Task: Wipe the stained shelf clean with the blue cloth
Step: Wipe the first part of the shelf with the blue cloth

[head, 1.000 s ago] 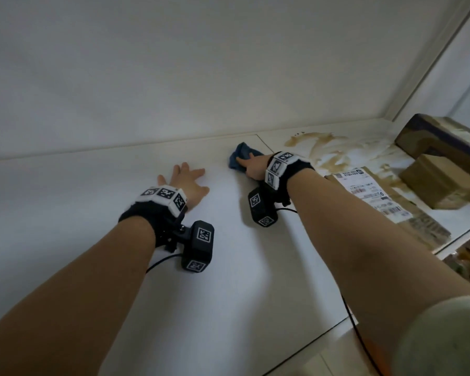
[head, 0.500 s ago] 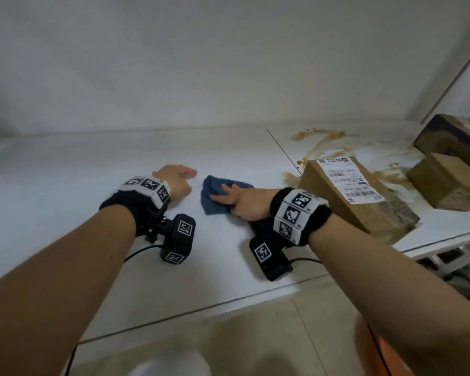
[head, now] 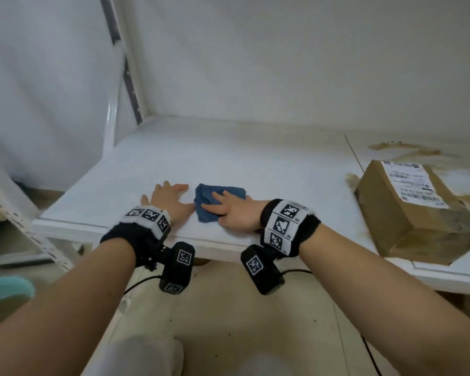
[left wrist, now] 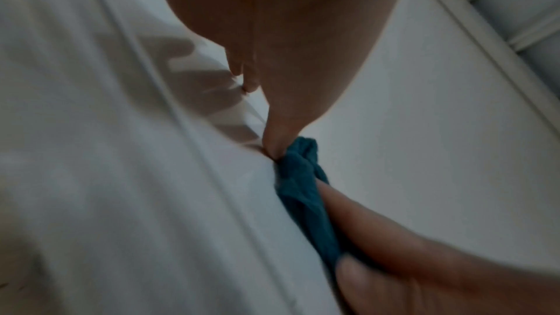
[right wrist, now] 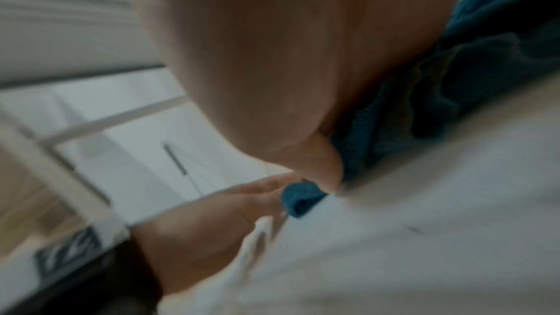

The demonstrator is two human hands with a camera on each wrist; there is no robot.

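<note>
Cloth: the blue cloth [head: 219,202] is soft and crumpled into a bunched, roughly square wad; I see it lying on the white shelf [head: 255,164] near the front edge.
Right hand: my right hand [head: 235,213] lies flat on top of the cloth, fingers straight, pressing it down to the board.
Left hand: my left hand [head: 168,198] rests palm down on the bare shelf just left of the cloth, fingers spread and holding nothing; in the left wrist view its thumb tip touches the cloth's edge.
Shelf: smooth, matte white boards with a thin seam; brown smeared stains [head: 407,151] cover the right-hand board, well apart from the cloth.
Box: a brown cardboard box [head: 413,213] with a white printed label sits on the stained part.
Room: plain white wall behind, a white metal upright [head: 125,63] at the left corner, and pale floor tiles [head: 228,321] below.
</note>
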